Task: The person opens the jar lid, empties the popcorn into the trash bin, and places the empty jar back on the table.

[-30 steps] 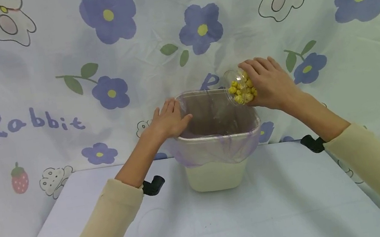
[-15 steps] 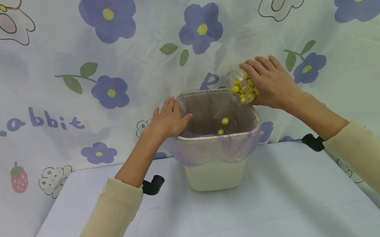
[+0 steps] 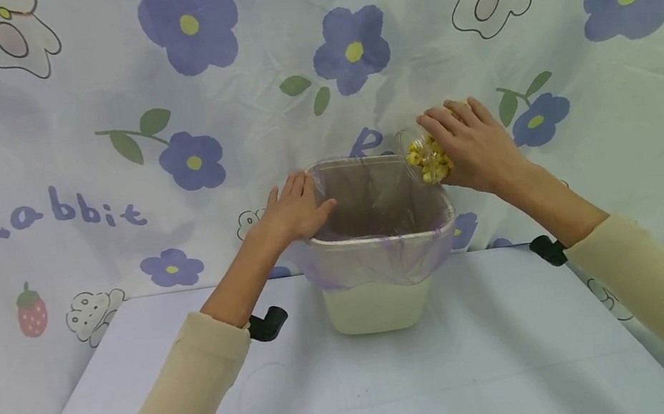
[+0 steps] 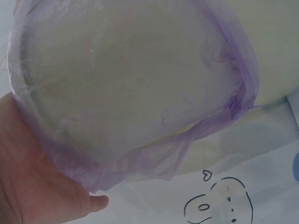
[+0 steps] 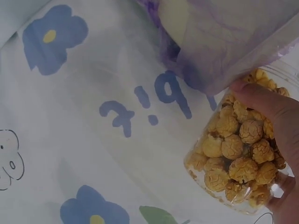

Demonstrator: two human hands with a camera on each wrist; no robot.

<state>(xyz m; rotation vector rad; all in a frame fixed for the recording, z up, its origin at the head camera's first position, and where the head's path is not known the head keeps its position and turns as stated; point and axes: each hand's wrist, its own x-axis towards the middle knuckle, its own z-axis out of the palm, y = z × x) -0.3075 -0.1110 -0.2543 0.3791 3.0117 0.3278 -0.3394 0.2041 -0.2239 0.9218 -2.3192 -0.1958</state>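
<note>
In the head view, a pale trash bin [image 3: 381,309] stands upright, lined with a thin purple plastic bag [image 3: 355,268] folded over its rim. My left hand [image 3: 295,211] rests on the bin's left rim, fingers extended and thumb over the opening. It touches the bag's outside in the left wrist view. My right hand [image 3: 479,149] grips a clear plastic jar [image 3: 407,139] above the bin's right rim. The jar is tilted, its mouth toward the bin. Round yellow popcorn [image 5: 243,154] fills much of the jar. The bin's floor is hidden in the head view.
The bin stands near the back of a white-covered table [image 3: 361,390]. Behind it hangs a white cloth [image 3: 260,81] printed with flowers and rabbits. A faint ring mark and small specks show on the table.
Half a second ago two popcorn pieces were falling into the bin; now none are in the air. The jar has shifted slightly and is tipped somewhat more. The left hand has stayed put.
</note>
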